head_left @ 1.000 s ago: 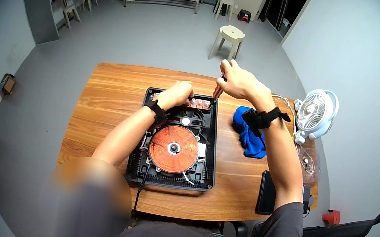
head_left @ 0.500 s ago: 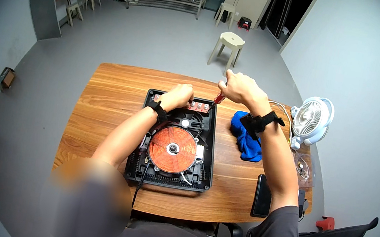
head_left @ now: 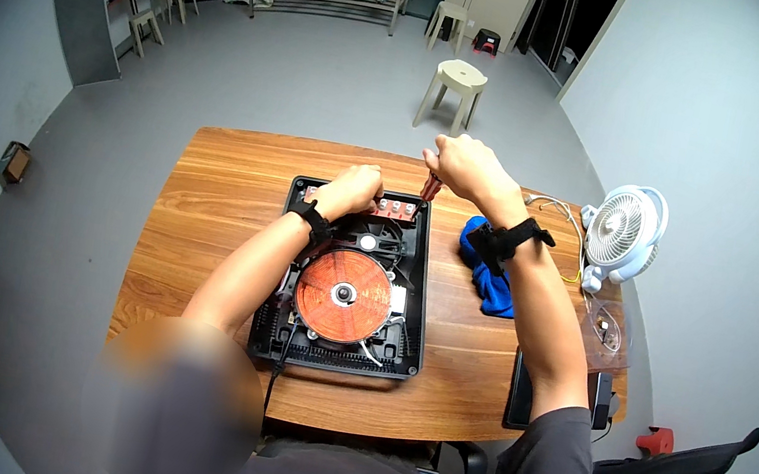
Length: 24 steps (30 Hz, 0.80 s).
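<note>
An open black induction cooker housing [head_left: 406, 343] lies on the wooden table [head_left: 179, 222], showing a round copper coil [head_left: 329, 294], a black fan [head_left: 380, 235] and a red board [head_left: 394, 209] along its far edge. My left hand [head_left: 354, 190] rests curled at that board, fingers closed; whatever they grip is hidden. My right hand [head_left: 468, 166] grips a red-handled screwdriver [head_left: 430, 187] held steeply over the board's right end, its shaft reaching down to that corner.
A blue cloth [head_left: 492, 287] lies right of the housing, beside a white fan [head_left: 620, 229], cables and a clear tray [head_left: 610, 339]. Dark devices [head_left: 520, 394] sit near the front right. A stool [head_left: 458, 78] stands beyond the table; a chair [head_left: 675, 462] is at my right.
My right hand has shifted and turned slightly on the screwdriver's handle, which stays over the same corner. My left hand stays in place; the whole view has moved slightly.
</note>
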Each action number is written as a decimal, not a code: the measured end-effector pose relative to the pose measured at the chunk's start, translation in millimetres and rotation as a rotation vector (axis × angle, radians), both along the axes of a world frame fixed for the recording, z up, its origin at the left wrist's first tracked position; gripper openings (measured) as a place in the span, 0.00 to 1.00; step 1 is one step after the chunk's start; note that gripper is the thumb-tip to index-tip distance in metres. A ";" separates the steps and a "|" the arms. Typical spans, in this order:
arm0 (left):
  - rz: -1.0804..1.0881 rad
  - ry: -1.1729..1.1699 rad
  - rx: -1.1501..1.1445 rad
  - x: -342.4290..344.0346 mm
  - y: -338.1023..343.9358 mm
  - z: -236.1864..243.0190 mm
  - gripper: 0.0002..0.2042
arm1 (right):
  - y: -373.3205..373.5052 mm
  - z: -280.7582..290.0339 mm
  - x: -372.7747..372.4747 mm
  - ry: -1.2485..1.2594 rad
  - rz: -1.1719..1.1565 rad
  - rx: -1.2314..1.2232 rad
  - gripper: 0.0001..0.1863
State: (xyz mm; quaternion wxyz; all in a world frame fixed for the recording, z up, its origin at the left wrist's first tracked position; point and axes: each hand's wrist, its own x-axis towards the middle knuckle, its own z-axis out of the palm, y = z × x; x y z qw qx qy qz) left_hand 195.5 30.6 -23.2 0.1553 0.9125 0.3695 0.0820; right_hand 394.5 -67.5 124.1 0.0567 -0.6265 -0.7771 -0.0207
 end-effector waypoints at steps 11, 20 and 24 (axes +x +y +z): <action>0.012 -0.040 0.025 -0.9 -2.0 -3.7 0.15 | -8.6 10.5 3.6 0.131 0.125 -0.128 0.16; -0.019 -0.104 0.078 -2.8 -3.4 -8.9 0.13 | 1.6 5.9 -9.1 -0.066 -0.132 -0.012 0.21; -0.003 -0.061 0.055 -5.0 0.0 -9.5 0.14 | -3.6 17.7 -11.7 -0.081 -0.136 -0.142 0.23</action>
